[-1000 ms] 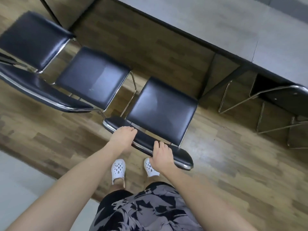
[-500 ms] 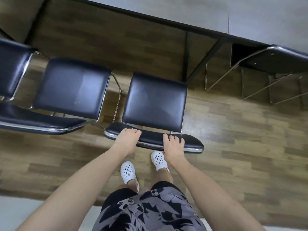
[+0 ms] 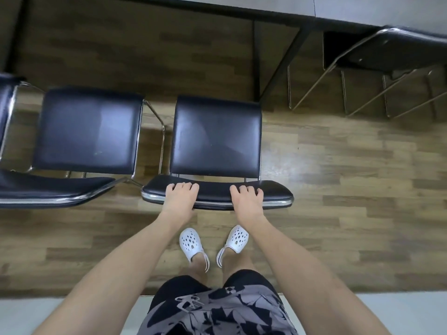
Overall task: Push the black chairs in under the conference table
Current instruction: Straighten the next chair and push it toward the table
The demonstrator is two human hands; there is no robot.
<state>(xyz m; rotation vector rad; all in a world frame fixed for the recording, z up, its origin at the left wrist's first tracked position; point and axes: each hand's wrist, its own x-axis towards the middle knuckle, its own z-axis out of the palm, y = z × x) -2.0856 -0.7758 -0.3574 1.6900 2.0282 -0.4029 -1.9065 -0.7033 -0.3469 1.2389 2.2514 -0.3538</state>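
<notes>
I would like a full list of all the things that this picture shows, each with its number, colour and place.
conference table: one, grey top, black frame, along the top edge.
held chair: one, black, chrome frame, centre, in front of the table.
left chair: one, black, beside the held chair.
cut-off chair: one, black, far left edge.
tucked chair: one, black, upper right, under the table.
floor: brown wood pattern.
clogs: two, white, behind the held chair.
shorts: one, black and grey pattern, bottom centre.
left hand: grips the backrest's left part.
right hand: grips its right part.
</notes>
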